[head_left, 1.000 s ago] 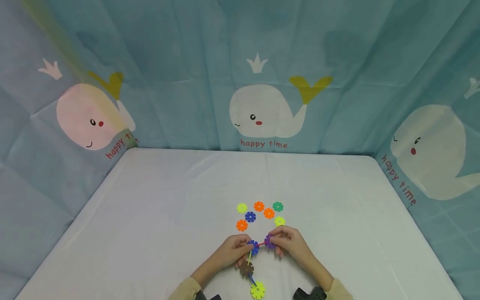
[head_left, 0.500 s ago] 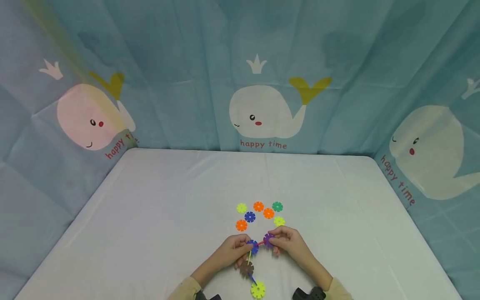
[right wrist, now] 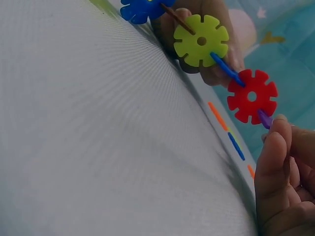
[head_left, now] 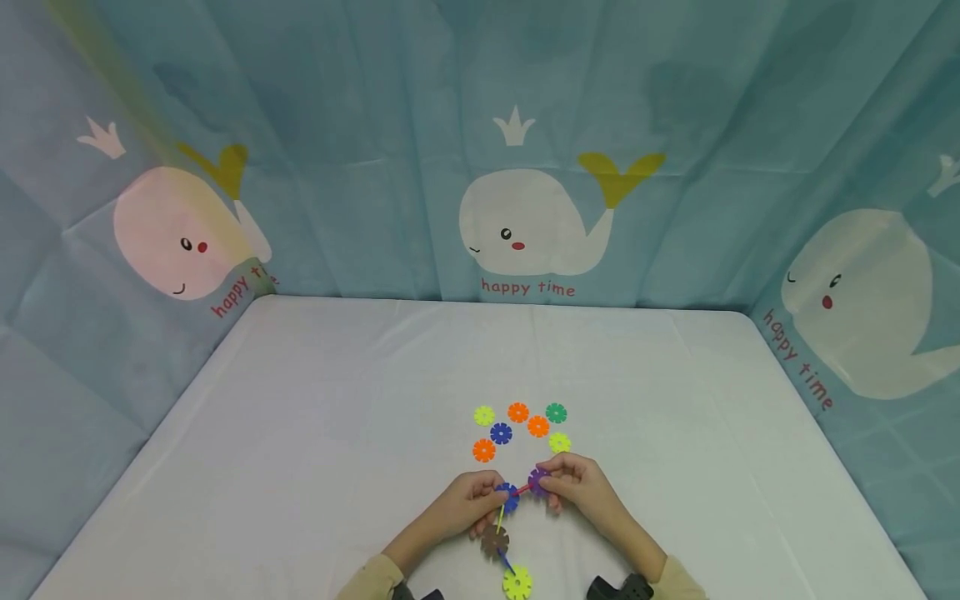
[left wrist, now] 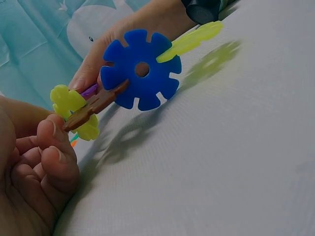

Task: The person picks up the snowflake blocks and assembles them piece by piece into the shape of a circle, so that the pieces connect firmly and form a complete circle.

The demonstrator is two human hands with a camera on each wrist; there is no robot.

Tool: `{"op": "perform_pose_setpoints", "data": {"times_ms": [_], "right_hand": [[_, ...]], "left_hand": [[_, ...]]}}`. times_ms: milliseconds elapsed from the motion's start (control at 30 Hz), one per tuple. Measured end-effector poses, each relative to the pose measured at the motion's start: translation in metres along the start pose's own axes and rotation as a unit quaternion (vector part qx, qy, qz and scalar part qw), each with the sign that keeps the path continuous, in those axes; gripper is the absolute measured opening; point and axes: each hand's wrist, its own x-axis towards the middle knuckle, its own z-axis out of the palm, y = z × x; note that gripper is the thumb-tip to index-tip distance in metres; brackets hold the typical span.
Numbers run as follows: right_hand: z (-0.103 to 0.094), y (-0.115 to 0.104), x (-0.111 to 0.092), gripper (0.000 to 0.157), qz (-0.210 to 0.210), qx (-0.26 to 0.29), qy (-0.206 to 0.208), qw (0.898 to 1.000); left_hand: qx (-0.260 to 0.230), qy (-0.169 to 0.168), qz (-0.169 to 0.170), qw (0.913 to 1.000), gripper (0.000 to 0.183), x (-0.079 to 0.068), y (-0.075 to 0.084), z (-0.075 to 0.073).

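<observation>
Notched plastic snowflake discs are slotted edge to face into a chain between the two hands. My left hand (head_left: 468, 502) pinches it near a blue disc (head_left: 512, 500). My right hand (head_left: 581, 485) pinches the purple disc (head_left: 537, 482) at the chain's far end. Between these, the right wrist view shows a red disc (right wrist: 252, 97) and a yellow-green disc (right wrist: 201, 34). Toward the person hang a brown disc (head_left: 494, 542) and, at the near end, a bright yellow disc (head_left: 517, 583). In the left wrist view another blue disc (left wrist: 115, 59) faces the camera, joined to the brown one.
Loose discs lie flat on the white table (head_left: 337, 417) beyond the hands: orange (head_left: 483, 451), blue (head_left: 501, 433), green (head_left: 556, 413), yellow-green (head_left: 484, 416) and others. A blue curtain (head_left: 360, 167) with whale prints surrounds the table's back and sides.
</observation>
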Motion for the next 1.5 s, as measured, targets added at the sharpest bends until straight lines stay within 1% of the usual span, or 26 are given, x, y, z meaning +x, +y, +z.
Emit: {"op": "perform_pose_setpoints", "data": {"times_ms": [200,333,533,600,700,900,1000,1067,1200,1300,1400,1500], "right_hand": [[0.0,-0.002,0.001,0.023,-0.001,-0.011,-0.002,1.0],[-0.002,0.001,0.001,0.023,-0.001,-0.015,-0.005,1.0],[0.0,0.003,0.0,0.019,0.011,0.007,-0.025,1.0],[0.002,-0.002,-0.002,0.018,0.013,0.01,-0.027,0.999],[0.002,-0.003,-0.004,0.017,0.008,0.011,-0.031,0.999],[0.001,0.006,-0.003,0.018,0.003,0.01,-0.037,0.999],[0.001,0.007,-0.003,0.021,0.006,-0.001,-0.026,1.0],[0.001,0.005,-0.003,0.025,0.015,-0.012,-0.015,1.0],[0.001,0.001,-0.003,0.033,0.018,-0.026,0.003,1.0],[0.001,0.0,0.001,0.036,0.002,-0.006,0.01,1.0],[0.002,0.001,0.006,0.034,-0.009,0.026,0.016,0.999],[0.002,0.001,0.013,0.031,-0.021,0.038,0.014,0.999]], "left_hand": [[0.004,-0.002,0.001,1.0,0.017,0.0,0.003,0.0],[0.004,-0.005,0.001,1.0,0.017,0.001,0.005,0.0],[0.007,-0.005,0.005,0.9999,0.019,-0.002,0.003,-0.002],[0.014,-0.002,0.003,0.9999,0.019,-0.002,0.002,-0.002],[0.021,-0.003,-0.001,0.9998,0.018,-0.002,0.002,-0.001],[0.023,-0.007,-0.015,0.9996,0.018,-0.002,0.003,0.0],[0.019,0.001,-0.015,0.9997,0.018,-0.001,0.002,0.001],[0.015,0.004,-0.014,0.9998,0.018,0.0,0.002,0.002],[0.018,0.016,-0.004,0.9997,0.014,0.003,0.004,0.004],[0.01,0.036,0.003,0.9993,0.011,0.004,0.01,0.004],[-0.021,0.055,0.0,0.9983,0.012,0.0,0.02,0.004],[-0.051,0.073,0.0,0.996,0.014,-0.004,0.029,0.004]]}}
